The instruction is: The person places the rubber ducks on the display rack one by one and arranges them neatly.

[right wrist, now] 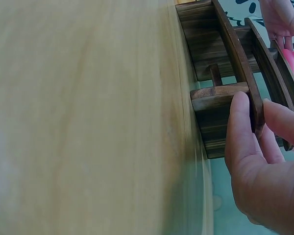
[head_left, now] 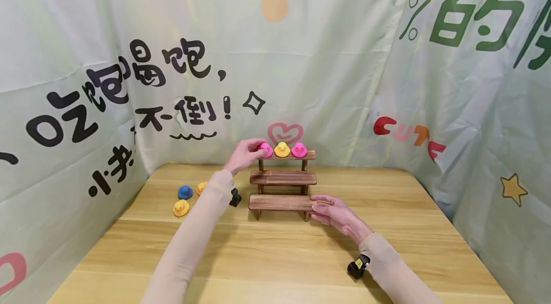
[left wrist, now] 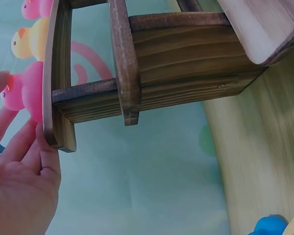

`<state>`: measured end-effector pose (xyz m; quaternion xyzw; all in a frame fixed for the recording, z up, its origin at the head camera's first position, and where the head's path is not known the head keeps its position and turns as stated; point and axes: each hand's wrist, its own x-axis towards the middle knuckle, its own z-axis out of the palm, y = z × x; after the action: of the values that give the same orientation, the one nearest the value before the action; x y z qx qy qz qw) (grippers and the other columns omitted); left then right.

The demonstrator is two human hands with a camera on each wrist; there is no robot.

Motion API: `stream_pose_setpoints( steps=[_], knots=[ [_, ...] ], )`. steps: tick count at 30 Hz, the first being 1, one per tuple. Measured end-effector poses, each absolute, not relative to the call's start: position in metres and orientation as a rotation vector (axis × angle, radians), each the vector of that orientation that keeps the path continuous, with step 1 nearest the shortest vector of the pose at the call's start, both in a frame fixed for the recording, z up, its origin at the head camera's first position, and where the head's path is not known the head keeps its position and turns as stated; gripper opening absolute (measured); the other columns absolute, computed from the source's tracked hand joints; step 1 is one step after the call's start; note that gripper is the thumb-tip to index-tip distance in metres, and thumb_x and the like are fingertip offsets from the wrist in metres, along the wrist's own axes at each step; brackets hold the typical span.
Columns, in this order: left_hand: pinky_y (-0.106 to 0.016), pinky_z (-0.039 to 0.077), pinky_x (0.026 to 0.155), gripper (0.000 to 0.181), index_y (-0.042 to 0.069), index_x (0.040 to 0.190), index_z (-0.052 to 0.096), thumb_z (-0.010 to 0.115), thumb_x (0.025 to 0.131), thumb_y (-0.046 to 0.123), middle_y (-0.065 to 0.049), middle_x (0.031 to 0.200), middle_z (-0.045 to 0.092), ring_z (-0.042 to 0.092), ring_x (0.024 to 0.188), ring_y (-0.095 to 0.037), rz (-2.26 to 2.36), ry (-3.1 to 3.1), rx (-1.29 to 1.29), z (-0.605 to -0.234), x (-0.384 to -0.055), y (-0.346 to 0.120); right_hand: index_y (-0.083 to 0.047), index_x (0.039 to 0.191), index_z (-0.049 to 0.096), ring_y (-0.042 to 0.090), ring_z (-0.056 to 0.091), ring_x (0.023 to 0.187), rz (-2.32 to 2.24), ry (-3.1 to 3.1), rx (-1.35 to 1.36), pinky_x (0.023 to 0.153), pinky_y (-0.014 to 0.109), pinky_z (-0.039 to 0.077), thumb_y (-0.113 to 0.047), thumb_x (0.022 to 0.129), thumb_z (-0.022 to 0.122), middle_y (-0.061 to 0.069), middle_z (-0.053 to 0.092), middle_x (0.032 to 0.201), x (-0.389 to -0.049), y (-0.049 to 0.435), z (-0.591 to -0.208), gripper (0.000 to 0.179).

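Observation:
A small wooden three-tier display stand (head_left: 281, 202) stands on the table. On its top tier sit a pink rubber duck (head_left: 267, 151), a yellow rubber duck (head_left: 281, 149) and another pink rubber duck (head_left: 299, 150) in a row. My left hand (head_left: 245, 156) pinches the leftmost pink duck at the tier's left end; in the left wrist view, thumb and fingers lie on either side of that duck (left wrist: 30, 90). Low on the right, my right hand (head_left: 340, 215) grips the right end of the bottom tier, with the board (right wrist: 242, 63) between thumb and fingers.
Left of the stand, a blue duck (head_left: 185, 192), a yellow duck (head_left: 181, 208) and another yellow duck (head_left: 201, 188), partly behind my left sleeve, sit on the wooden table (head_left: 275, 261). A printed curtain (head_left: 327, 70) hangs behind and along both sides.

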<state>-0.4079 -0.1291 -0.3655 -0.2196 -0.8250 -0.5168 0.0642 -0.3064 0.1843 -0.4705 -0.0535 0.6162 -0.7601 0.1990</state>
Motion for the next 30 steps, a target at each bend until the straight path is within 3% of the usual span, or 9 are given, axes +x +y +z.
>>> stream_pose_setpoints(
  steps=[10, 30],
  knots=[
    [-0.036, 0.05, 0.094, 0.033, 0.014, 0.128, 0.064, 0.064, 0.096, 0.023, -0.006, 0.123, 0.067, 0.061, 0.11, -0.019, -1.553, -2.533, -0.668, -0.3643, -0.408, -0.1285, 0.004, 0.134, 0.049, 0.012, 0.065, 0.084, -2.127, 1.726, -0.152, 0.088, 0.028, 0.056, 0.004, 0.095, 0.056, 0.005, 0.057, 0.098, -0.3061, 0.1843, -0.4688, 0.039],
    [-0.04, 0.048, 0.098, 0.04, 0.004, 0.134, 0.057, 0.061, 0.097, 0.021, -0.009, 0.124, 0.066, 0.06, 0.11, -0.023, -1.557, -2.553, -0.68, -0.3637, -0.405, -0.129, 0.003, 0.132, 0.052, 0.012, 0.066, 0.083, -2.134, 1.714, -0.152, 0.088, 0.028, 0.056, 0.005, 0.095, 0.054, 0.004, 0.058, 0.095, -0.3073, 0.1833, -0.4714, 0.037]
  ],
)
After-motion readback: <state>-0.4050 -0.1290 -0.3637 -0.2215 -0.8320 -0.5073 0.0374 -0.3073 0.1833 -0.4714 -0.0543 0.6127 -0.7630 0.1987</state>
